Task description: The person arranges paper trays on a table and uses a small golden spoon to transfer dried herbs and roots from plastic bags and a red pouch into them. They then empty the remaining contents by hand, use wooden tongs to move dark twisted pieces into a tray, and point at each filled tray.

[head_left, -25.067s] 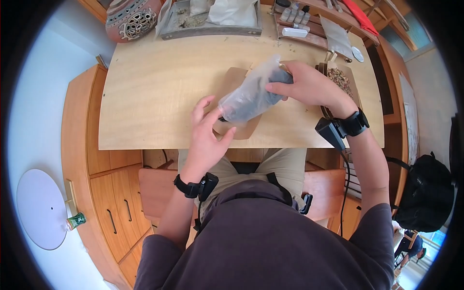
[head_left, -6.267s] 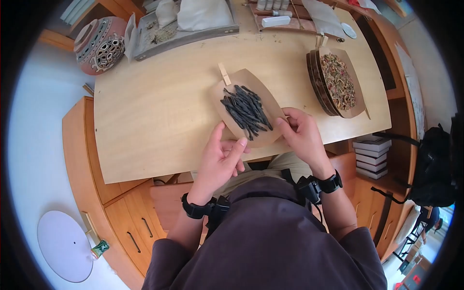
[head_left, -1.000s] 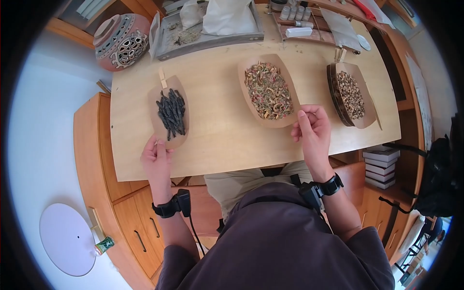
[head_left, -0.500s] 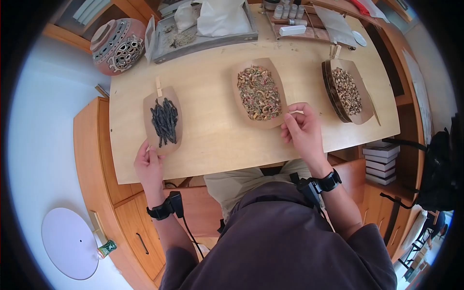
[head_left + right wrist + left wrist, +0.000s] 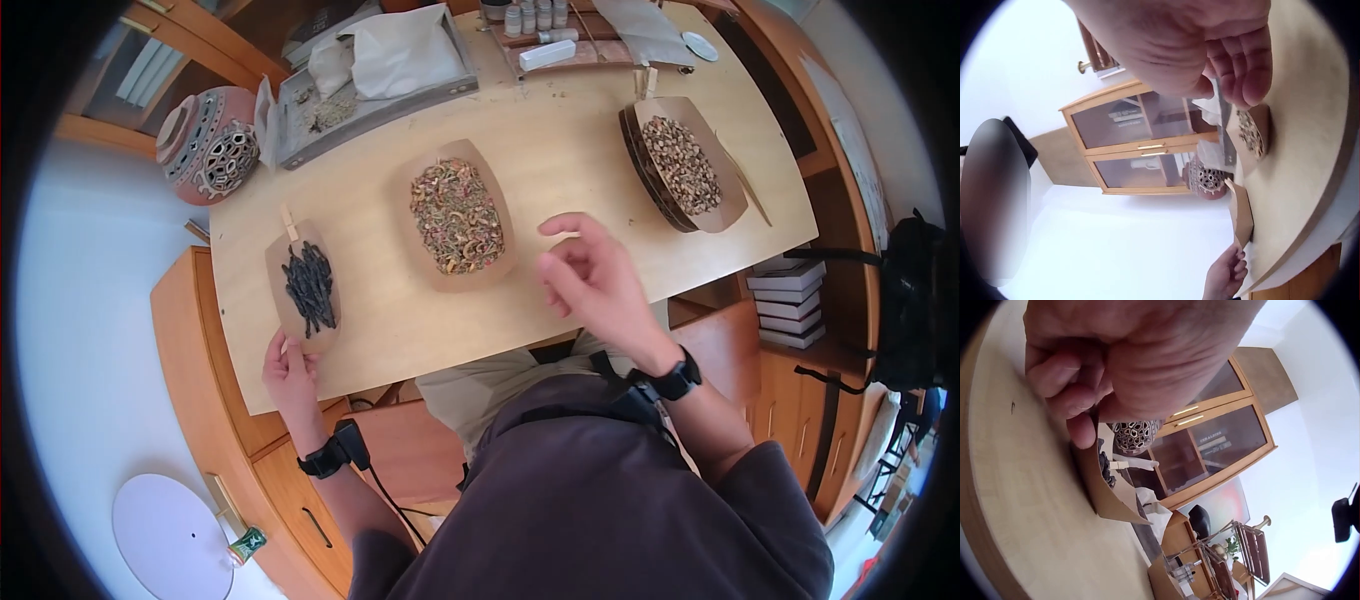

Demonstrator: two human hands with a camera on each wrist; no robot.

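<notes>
My left hand (image 5: 290, 380) pinches the near end of a brown paper tray (image 5: 277, 272) at the table's left. Dark, wrinkled strips (image 5: 310, 288) lie in it, and a wooden clothespin (image 5: 290, 222) is clipped to its far end. In the left wrist view, thumb and fingers close on the rim of that tray (image 5: 1110, 501). My right hand (image 5: 590, 285) is raised over the table with loosely bent fingers, holding nothing. To its left, a second paper tray (image 5: 407, 195) stands apart, filled with a multicoloured dried mix (image 5: 457, 215).
Stacked paper trays (image 5: 727, 212) hold brown dried bits (image 5: 682, 165) at the right, with a clothespin at their far end and a thin stick (image 5: 755, 195) alongside. Behind are a pierced pot (image 5: 210, 145), a grey tray (image 5: 440, 90) with white bags, and small bottles (image 5: 530, 18).
The strips tray, earlier held by both hands, now sits left. The mixed tray came from the right stack to the middle; my right hand has just let go of it and moved away rightward.
</notes>
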